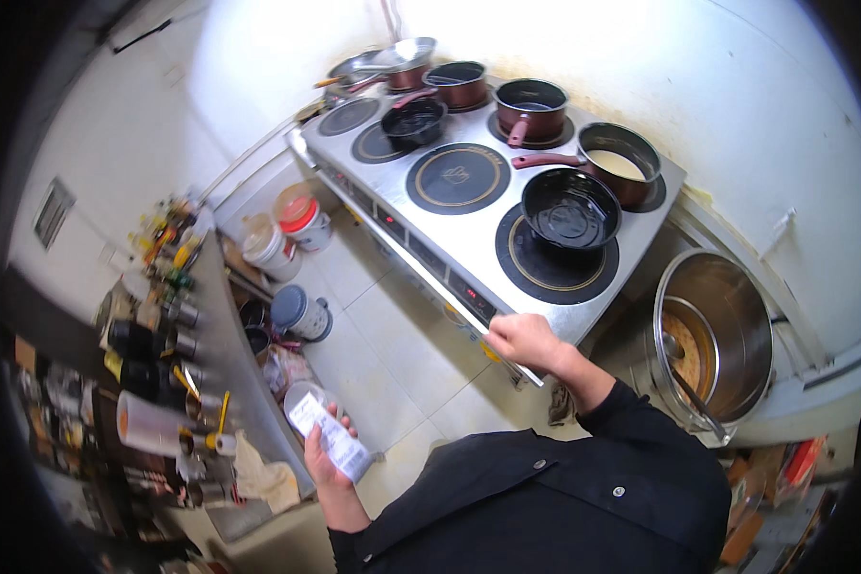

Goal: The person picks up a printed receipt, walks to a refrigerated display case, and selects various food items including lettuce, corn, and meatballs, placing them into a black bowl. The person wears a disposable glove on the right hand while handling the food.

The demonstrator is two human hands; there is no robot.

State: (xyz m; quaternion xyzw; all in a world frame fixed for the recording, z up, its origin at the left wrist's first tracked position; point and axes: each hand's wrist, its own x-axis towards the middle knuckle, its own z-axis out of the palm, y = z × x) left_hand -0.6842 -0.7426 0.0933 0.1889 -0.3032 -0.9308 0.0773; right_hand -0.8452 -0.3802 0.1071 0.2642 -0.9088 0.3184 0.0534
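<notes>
My left hand (323, 461) is closed around a whitish packet with a printed label (335, 438), held over the floor. My right hand (526, 342) is curled into a fist at the front edge of the steel cooktop (469, 247), beside its control strip. Whether anything is inside that fist is hidden. Just beyond it, a black bowl-shaped pan (570, 210) sits on the nearest hob plate (536, 277). Behind that pan stands a dark red saucepan (631, 148) holding a cream-coloured liquid, its handle pointing left.
Further along the cooktop stand more dark red saucepans (531, 110) and a black pan (414, 122). At right is a tall steel pot (717, 277) with a ladle (694, 392) in it. Lidded buckets (301, 230) stand on the floor, beside a cluttered steel counter (225, 354) at left.
</notes>
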